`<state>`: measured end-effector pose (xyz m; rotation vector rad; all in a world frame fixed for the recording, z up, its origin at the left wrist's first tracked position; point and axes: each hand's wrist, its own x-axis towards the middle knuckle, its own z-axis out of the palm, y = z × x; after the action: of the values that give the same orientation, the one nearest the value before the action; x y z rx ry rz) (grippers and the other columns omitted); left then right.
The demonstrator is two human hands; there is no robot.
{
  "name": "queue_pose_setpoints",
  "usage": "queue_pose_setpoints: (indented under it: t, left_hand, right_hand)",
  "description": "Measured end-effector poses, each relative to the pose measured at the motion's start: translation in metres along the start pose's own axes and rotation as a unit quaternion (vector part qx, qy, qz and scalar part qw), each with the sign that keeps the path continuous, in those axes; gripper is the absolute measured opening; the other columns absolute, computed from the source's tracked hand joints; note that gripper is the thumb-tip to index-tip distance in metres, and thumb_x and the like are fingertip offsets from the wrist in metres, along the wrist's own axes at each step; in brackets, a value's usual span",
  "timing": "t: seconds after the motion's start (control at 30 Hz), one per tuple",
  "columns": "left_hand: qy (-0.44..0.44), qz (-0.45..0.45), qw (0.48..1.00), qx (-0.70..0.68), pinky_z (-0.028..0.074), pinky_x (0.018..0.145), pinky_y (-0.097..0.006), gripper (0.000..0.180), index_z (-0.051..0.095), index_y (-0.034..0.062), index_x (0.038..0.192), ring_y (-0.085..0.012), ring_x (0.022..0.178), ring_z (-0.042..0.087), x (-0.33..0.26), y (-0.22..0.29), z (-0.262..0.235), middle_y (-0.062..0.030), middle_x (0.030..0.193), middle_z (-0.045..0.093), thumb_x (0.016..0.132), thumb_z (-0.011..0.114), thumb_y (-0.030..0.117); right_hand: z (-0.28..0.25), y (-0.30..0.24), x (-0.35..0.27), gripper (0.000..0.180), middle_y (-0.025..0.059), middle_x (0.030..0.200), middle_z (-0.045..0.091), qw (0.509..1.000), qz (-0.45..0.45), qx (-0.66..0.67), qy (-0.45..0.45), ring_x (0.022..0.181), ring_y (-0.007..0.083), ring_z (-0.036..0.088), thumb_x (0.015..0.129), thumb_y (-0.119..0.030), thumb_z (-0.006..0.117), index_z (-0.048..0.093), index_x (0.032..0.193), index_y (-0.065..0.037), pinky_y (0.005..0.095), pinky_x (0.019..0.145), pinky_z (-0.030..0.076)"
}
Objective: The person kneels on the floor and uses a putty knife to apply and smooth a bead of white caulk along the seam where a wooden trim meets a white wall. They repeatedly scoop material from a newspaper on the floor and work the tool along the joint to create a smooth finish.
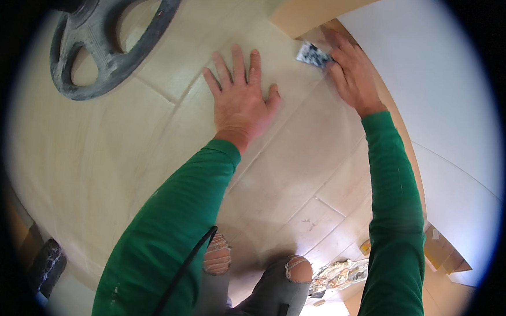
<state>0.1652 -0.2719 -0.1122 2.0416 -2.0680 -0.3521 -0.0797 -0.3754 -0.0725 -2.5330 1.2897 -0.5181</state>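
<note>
My left hand (240,99) lies flat on the beige tiled floor (167,135), fingers spread, with nothing in it. Further right, my right hand (353,74) reaches to the corner where the floor meets a tan skirting board (396,109). Its fingers grip a small flat rectangular piece (313,55), speckled black and white. Motion blurs that piece, so its exact kind is unclear. It sits low at the floor, close to the end of a tan wooden panel (299,19).
A grey, dusty, spoked round base (105,62) stands at the far left. White wall (443,83) rises along the right. My knees (299,270) are at the near edge, beside a crumpled plastic bag (341,276). An open cardboard box (445,251) sits at the near right, a dark object (48,266) at the near left.
</note>
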Motion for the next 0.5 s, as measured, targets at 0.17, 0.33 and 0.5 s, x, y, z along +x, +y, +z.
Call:
queue_pose_setpoints:
  t: [0.17,0.33,0.5]
  left_hand:
    - [0.022,0.006,1.0,0.005,0.007,0.123,-0.073,0.079,0.037,0.008,0.163,-0.0572,0.154,0.015,-0.001,0.001,0.014,-0.0243,0.169,0.026,0.097,0.055,0.049]
    - [0.007,0.006,1.0,0.003,0.008,0.123,-0.072,0.078,0.037,0.008,0.162,-0.0559,0.155,0.016,-0.001,0.004,0.004,-0.0248,0.169,0.027,0.098,0.055,0.048]
    - [0.011,0.007,1.0,0.005,0.009,0.123,-0.072,0.078,0.033,0.008,0.164,-0.0581,0.155,0.014,-0.003,-0.001,0.005,-0.0251,0.169,0.026,0.1,0.055,0.047]
  right_hand:
    - [0.036,-0.009,-0.007,0.022,0.0272,0.134,0.065,0.999,0.033,-0.005,0.039,0.121,0.0452,0.06,0.093,-0.019,0.062,0.069,0.104,-0.001,0.0496,0.105,0.048]
    - [-0.023,-0.062,-0.105,0.023,0.0252,0.108,0.07,0.926,0.349,0.138,-0.036,0.097,0.0454,0.068,0.101,-0.015,0.061,0.064,0.122,-0.006,0.047,0.082,0.055]
    - [-0.065,-0.023,-0.132,0.017,0.0229,0.097,0.069,0.938,0.335,-0.084,-0.019,0.091,0.0465,0.066,0.106,-0.017,0.059,0.059,0.119,-0.006,0.0512,0.076,0.052]
